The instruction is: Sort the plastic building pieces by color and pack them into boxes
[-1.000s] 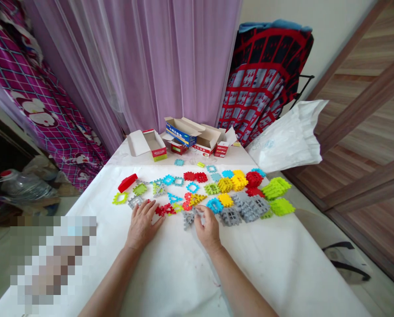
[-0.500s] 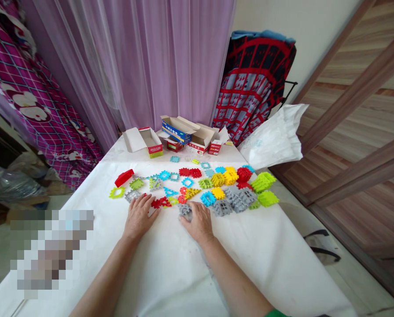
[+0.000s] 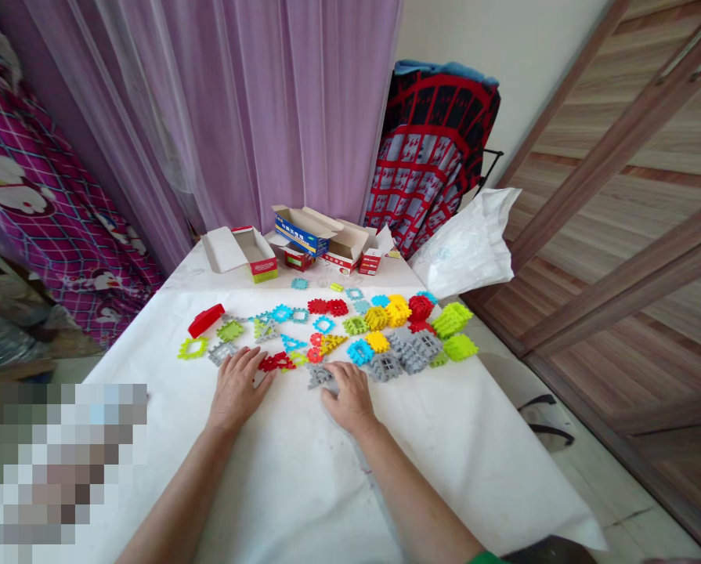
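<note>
My left hand (image 3: 237,389) lies palm down on the white-covered table, its fingers spread. Beside its fingertips are a grey toothed building piece (image 3: 222,352) and red toothed pieces (image 3: 276,361). My right hand (image 3: 350,398) rests on the cloth with thumb and fingers apart. Just left of it sits a small grey block of interlocking pieces (image 3: 319,377); the fingertips are at its edge, and I cannot tell whether they touch it. Farther right stand grey stacks with window shapes (image 3: 412,350), a blue block (image 3: 360,352) and yellow blocks (image 3: 397,311).
Loose blue, green and red pieces spread across the middle. Lime green stacks (image 3: 453,319) stand at the right edge. A red piece (image 3: 205,320) lies at left. Opened cardboard boxes (image 3: 303,231) and a white bag (image 3: 464,247) are at the back. A blurred patch covers the lower left.
The view has turned slightly right, so everything sits farther left in the picture. My right thumb has drawn back from the grey block. My left hand has hardly moved on the table.
</note>
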The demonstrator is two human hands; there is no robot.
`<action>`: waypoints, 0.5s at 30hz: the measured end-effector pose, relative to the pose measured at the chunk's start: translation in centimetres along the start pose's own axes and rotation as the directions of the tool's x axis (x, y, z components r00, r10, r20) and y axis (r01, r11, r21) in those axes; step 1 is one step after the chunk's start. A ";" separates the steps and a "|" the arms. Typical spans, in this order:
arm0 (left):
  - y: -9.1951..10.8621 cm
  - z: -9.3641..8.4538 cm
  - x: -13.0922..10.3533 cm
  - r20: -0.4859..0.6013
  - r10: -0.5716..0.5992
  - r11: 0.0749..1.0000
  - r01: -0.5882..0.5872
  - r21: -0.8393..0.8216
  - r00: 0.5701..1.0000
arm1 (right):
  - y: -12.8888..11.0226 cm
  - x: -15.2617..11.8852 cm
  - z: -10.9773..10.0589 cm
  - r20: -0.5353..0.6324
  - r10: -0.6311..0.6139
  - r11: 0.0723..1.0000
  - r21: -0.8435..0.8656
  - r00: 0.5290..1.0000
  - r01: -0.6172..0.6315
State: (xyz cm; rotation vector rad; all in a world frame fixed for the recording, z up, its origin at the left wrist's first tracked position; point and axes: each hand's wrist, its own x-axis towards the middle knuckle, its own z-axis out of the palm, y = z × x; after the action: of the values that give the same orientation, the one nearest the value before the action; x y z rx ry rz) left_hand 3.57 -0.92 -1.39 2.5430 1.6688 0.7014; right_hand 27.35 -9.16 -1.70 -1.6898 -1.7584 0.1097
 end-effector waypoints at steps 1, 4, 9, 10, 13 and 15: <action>-0.1 0.1 0.0 -0.005 -0.003 1.000 0.003 0.000 1.000 | 0.1 0.0 0.0 0.005 0.012 1.000 0.011 1.000 -0.012; -0.2 0.2 0.1 -0.013 0.002 1.000 -0.002 0.001 1.000 | 0.4 0.1 0.1 0.020 0.041 0.999 0.028 0.999 -0.042; -0.2 0.2 0.0 -0.043 0.030 1.000 -0.029 0.010 0.999 | 0.9 -0.1 0.1 -0.024 0.027 0.998 0.066 0.999 -0.025; -0.2 0.2 -0.1 -0.053 0.037 0.999 -0.037 0.012 0.998 | 1.0 -0.3 0.0 -0.035 0.020 0.998 0.068 0.999 -0.017; -0.2 0.2 -0.2 -0.086 0.064 0.998 -0.062 0.016 0.994 | 1.4 -0.8 -0.3 -0.057 0.006 0.999 0.050 0.998 -0.003; -0.3 0.1 -0.2 -0.110 0.089 0.996 -0.088 0.017 0.990 | 1.6 -1.1 -0.6 -0.075 0.006 0.999 0.034 0.997 -0.003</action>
State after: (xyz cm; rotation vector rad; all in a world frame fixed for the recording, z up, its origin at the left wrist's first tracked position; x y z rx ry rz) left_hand 3.30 -0.99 -1.63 2.6463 1.6032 0.8556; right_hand 28.97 -10.11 -2.53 -1.6530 -1.6881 0.0760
